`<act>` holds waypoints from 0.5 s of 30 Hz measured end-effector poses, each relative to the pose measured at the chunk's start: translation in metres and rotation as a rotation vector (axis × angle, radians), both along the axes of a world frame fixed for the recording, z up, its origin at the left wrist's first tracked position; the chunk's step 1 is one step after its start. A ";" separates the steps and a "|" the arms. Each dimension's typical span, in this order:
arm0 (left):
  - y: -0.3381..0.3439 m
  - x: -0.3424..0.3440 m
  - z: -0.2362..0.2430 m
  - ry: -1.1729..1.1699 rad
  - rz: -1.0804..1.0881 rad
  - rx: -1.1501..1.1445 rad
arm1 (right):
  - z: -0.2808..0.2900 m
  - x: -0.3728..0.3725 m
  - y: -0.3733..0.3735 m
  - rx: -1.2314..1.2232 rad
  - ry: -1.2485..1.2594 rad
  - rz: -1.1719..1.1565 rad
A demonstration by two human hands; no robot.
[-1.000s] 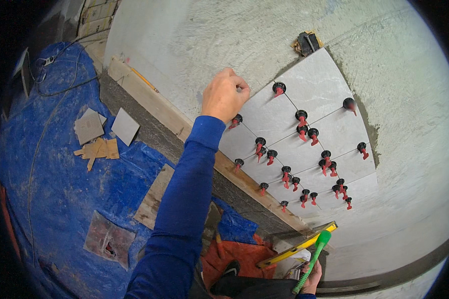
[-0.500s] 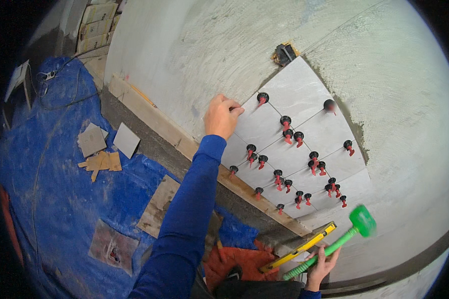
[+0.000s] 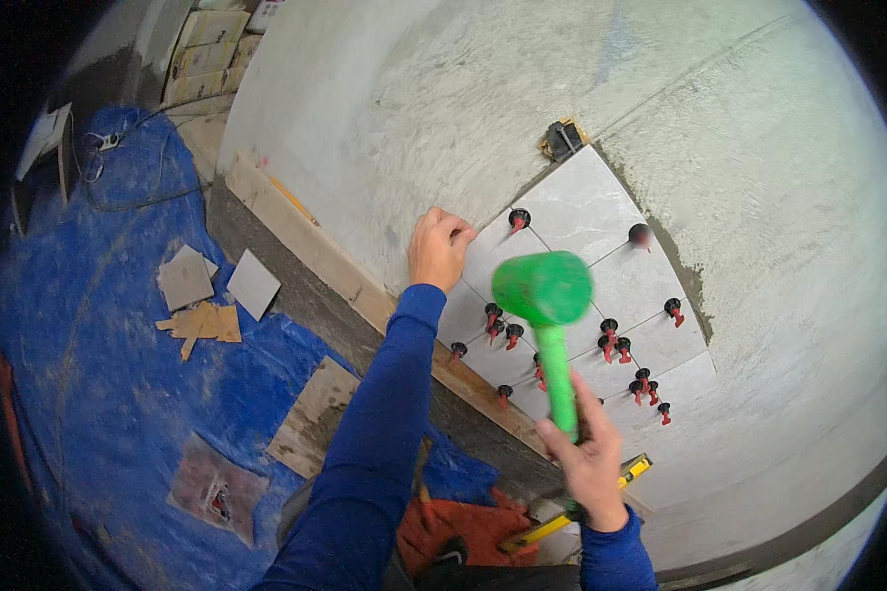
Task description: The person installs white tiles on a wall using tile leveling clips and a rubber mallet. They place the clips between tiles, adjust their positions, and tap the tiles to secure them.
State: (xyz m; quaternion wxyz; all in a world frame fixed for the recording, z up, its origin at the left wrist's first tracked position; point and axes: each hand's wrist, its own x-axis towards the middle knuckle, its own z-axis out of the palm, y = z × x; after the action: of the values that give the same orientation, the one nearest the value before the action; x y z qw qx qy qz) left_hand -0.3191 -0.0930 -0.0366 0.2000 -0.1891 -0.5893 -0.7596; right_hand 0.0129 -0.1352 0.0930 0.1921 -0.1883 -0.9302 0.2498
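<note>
My right hand (image 3: 593, 461) grips the handle of a green mallet (image 3: 545, 286); its head is raised in front of the tiled area and hides some of it. At the left edge of the pale grey wall tiles (image 3: 586, 192), my left hand (image 3: 438, 248) has its fingers curled together; whatever they may hold is hidden. Black-and-red tile levelling clips (image 3: 519, 221) stand along the joints, several clustered at the corners. Another clip (image 3: 640, 236) near the upper right edge looks blurred.
A yellow spirit level (image 3: 636, 471) stands behind my right wrist. Under the tiles runs a wooden batten (image 3: 335, 251). A black box (image 3: 564, 141) sits in the wall above. Tile offcuts (image 3: 253, 285), cardboard (image 3: 203, 326) and a clear bag (image 3: 217, 490) lie on blue sheeting (image 3: 79, 384).
My right hand has swung the mallet up and left, from beside the spirit level to in front of the tiles. My left hand stays at the tile edge. The view has shifted slightly.
</note>
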 end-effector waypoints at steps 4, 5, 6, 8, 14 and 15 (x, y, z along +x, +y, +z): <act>0.015 -0.007 -0.019 0.148 0.059 0.014 | -0.040 -0.049 -0.014 -0.153 0.209 0.081; 0.018 -0.010 -0.024 0.166 0.112 -0.006 | -0.049 -0.063 -0.018 -0.283 0.249 0.105; 0.022 -0.013 -0.028 0.205 0.211 0.015 | -0.052 -0.074 -0.019 -0.428 0.286 0.161; 0.020 -0.023 -0.035 0.127 0.172 0.021 | -0.050 -0.090 -0.016 -0.240 0.136 0.180; -0.035 -0.060 -0.038 -0.263 -0.060 0.126 | -0.066 -0.149 -0.019 -0.404 0.195 0.242; -0.042 -0.059 -0.036 -0.395 -0.142 0.355 | -0.068 -0.158 -0.016 -0.463 0.125 0.167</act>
State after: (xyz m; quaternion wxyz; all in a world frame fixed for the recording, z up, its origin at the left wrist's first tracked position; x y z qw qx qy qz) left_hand -0.3782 -0.1348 -0.0727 0.0576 -0.0401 -0.4596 -0.8854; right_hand -0.1453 -0.1514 0.0246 0.1798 -0.1340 -0.8468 0.4824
